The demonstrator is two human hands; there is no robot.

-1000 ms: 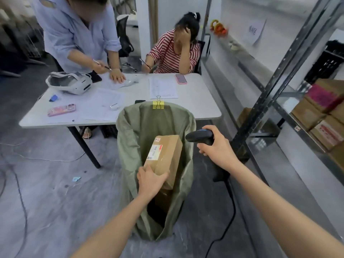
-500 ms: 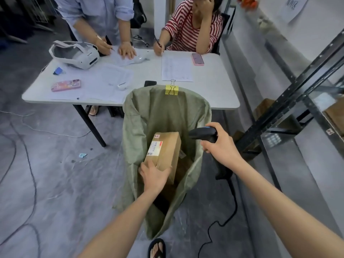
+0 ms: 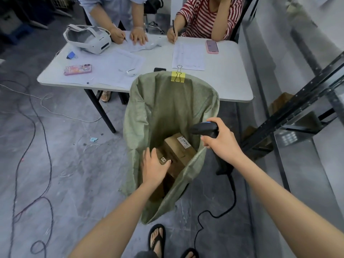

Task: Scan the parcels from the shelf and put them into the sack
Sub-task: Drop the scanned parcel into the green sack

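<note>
**Parcels lie in sack beneath an open hand**

Head camera: cardboard parcels lie deep inside the open green sack, whose far rim is pinned by a yellow binder clip at the edge of the white desk. The left hand spreads flat with relaxed fingers just over the nearer parcels, holding nothing; contact cannot be told. At the sack's right rim, the right hand grips a black corded scanner.
</note>
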